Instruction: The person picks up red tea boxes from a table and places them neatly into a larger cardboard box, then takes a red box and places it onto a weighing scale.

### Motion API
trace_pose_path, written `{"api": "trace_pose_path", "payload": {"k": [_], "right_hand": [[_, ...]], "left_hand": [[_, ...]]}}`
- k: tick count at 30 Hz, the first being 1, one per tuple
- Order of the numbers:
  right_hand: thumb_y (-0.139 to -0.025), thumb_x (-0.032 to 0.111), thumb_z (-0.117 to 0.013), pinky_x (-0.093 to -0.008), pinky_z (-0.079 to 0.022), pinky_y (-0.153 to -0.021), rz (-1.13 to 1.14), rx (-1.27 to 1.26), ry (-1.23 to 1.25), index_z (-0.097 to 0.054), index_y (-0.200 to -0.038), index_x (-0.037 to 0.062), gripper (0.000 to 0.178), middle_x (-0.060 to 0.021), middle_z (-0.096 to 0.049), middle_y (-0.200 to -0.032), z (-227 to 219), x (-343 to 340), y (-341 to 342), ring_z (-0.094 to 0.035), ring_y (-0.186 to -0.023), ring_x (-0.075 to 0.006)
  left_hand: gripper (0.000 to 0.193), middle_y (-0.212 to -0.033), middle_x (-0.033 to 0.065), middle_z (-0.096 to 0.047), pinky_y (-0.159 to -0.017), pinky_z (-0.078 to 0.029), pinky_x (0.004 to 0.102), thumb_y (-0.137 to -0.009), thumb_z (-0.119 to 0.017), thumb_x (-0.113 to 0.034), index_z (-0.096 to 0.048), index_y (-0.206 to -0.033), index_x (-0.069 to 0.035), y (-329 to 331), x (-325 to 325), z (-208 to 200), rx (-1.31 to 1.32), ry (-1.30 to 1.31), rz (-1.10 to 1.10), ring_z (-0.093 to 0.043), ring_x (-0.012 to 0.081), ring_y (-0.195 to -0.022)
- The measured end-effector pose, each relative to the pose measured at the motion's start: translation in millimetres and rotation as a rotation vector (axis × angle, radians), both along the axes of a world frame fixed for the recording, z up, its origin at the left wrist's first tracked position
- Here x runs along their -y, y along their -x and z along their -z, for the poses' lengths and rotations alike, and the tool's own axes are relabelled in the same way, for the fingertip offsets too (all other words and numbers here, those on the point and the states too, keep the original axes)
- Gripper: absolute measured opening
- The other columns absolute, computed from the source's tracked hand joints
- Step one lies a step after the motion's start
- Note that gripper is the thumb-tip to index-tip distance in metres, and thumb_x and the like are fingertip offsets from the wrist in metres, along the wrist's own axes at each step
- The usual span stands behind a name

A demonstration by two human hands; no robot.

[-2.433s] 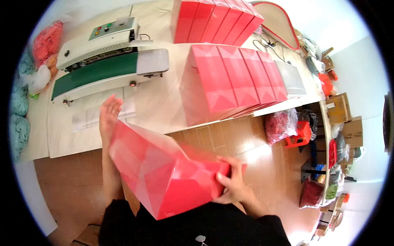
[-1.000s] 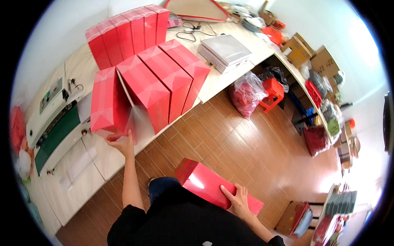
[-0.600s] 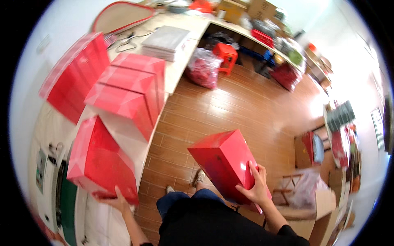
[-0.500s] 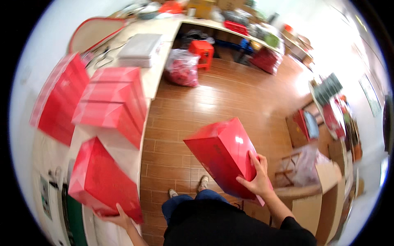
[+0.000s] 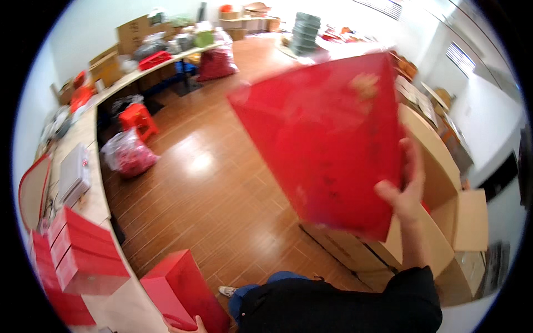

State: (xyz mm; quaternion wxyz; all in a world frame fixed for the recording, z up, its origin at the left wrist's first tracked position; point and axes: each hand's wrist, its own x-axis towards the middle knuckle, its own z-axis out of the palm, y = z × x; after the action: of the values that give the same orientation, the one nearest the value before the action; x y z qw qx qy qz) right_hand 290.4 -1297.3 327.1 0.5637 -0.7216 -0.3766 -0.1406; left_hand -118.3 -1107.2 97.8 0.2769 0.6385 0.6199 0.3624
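A large red gift box is raised in front of me on the right, tilted, with one broad face toward me. My right hand grips it along its right edge, thumb on the face; the box is blurred by motion. Low at the lower left, a second red box is held by my left hand, of which only some fingers show at the frame's bottom edge. Beside that box, several more red boxes stand in a row on the pale table.
An open cardboard carton stands on my right, next to the raised box. Along the left table lies a silver flat case. A red stool and a plastic bag of red things are on the wooden floor.
My view has turned right. The right-hand box has come up and across toward the open carton. The left-hand box has moved away from the table with my left hand.
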Motion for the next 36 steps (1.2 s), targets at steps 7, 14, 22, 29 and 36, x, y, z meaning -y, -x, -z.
{"api": "trace_pose_path", "payload": {"k": [7,14,22,29,36], "right_hand": [[-0.075,0.019,-0.073,-0.0391,-0.041,-0.101,0.627,0.537,-0.097,-0.032,-0.141,0.0035,0.079,-0.0164,-0.048,-0.132,-70,224,-51,-0.05,-0.119,-0.0262],[-0.078,0.02,-0.073,-0.0295,-0.046,-0.095,0.729,0.533,0.299,-0.034,-0.142,0.0128,0.076,-0.0057,-0.054,-0.118,-49,343,-128,-0.055,-0.108,-0.0156],[-0.062,0.026,-0.08,-0.036,-0.036,-0.1,0.671,0.189,0.658,-0.043,-0.14,0.0205,0.086,-0.0099,-0.046,-0.117,14,336,-222,-0.046,-0.109,-0.0247],[-0.06,0.03,-0.079,-0.0451,-0.035,-0.092,0.413,0.042,1.001,-0.046,-0.137,0.0255,0.084,-0.0202,-0.044,-0.113,67,312,-275,-0.043,-0.106,-0.035],[-0.06,0.03,-0.079,-0.0437,-0.035,-0.088,0.19,-0.228,1.018,-0.043,-0.139,0.0245,0.087,-0.0206,-0.046,-0.11,112,306,-308,-0.042,-0.103,-0.0335]], "left_hand": [[0.092,-0.144,0.0193,-0.028,-0.112,-0.021,0.0457,-0.068,-0.075,-0.009,-0.022,-0.143,-0.002,-139,32,42,-0.125,-0.109,0.571,-0.028,0.0338,-0.133],[0.093,-0.142,0.0192,-0.03,-0.11,-0.021,0.0489,-0.067,-0.076,-0.017,-0.024,-0.142,-0.004,-263,57,35,-0.129,-0.127,0.817,-0.029,0.036,-0.132],[0.092,-0.143,0.0182,-0.03,-0.111,-0.019,0.0466,-0.071,-0.078,-0.027,-0.025,-0.142,-0.003,-391,49,29,-0.287,-0.069,0.974,-0.027,0.033,-0.134],[0.087,-0.142,0.0171,-0.031,-0.111,-0.02,0.0442,-0.073,-0.077,-0.024,-0.028,-0.141,-0.002,-474,29,34,-0.426,-0.085,1.065,-0.028,0.032,-0.133],[0.088,-0.141,0.0168,-0.032,-0.111,-0.02,0.0443,-0.072,-0.078,-0.026,-0.028,-0.14,-0.002,-534,33,37,-0.417,-0.136,1.12,-0.03,0.0318,-0.132]]}}
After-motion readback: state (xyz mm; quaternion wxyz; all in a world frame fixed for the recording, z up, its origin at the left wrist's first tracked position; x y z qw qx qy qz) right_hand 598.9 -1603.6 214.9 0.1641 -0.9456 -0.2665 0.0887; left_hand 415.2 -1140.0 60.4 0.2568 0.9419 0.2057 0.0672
